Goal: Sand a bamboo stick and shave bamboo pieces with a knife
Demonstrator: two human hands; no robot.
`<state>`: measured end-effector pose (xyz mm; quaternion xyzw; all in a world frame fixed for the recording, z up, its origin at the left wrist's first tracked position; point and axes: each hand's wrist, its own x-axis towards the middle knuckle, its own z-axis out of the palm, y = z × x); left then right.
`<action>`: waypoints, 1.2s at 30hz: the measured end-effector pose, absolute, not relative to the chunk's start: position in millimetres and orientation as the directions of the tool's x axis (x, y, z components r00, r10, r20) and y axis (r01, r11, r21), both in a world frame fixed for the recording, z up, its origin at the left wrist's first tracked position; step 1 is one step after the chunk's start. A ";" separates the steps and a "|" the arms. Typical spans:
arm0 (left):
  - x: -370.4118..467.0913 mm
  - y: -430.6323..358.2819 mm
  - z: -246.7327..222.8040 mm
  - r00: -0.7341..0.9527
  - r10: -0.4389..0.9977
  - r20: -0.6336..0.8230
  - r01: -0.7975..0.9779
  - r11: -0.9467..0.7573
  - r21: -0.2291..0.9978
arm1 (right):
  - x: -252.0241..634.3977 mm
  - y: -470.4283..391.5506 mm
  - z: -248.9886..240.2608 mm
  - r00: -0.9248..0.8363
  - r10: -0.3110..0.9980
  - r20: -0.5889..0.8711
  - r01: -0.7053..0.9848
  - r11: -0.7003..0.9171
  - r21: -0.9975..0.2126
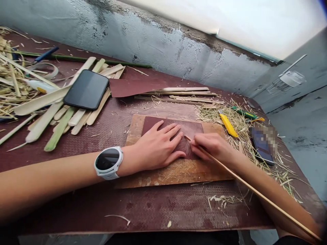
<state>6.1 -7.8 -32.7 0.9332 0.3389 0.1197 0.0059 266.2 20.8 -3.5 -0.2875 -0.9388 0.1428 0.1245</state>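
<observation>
My left hand [160,144] lies flat with fingers spread on a dark red sheet of sandpaper [195,127], a watch on its wrist. The sheet rests on a wooden board [166,173]. Just to the right, my right hand [214,146] is closed around a long thin wooden stick [245,183], near its far end. That tip points at the sheet, close to my left fingertips; I cannot tell whether it touches. From my grip the stick runs back along my right forearm to the lower right corner.
At left, a black phone [87,89] rests on flat bamboo strips [47,122]. Behind the board lie another dark red sheet [127,87] and thin strips [184,92]. Shavings [212,114], a yellow cutter [228,125], a green tool [245,112] and another phone [262,146] are at right.
</observation>
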 end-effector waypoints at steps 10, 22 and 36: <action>5.4 -8.0 -33.7 0.739 0.633 0.230 0.633 -0.769 0.087 | 266.0 18.3 -2.6 -0.809 0.576 0.120 0.513 0.791 -0.334; 5.4 -7.7 -34.4 0.739 0.636 0.222 0.637 -0.767 0.080 | 271.5 25.0 -5.1 -0.760 0.618 0.201 0.570 0.782 -0.252; 5.6 -7.5 -36.3 0.738 0.628 0.246 0.631 -0.772 0.077 | 274.4 32.8 -0.7 -0.427 0.904 -0.013 0.378 0.165 -0.911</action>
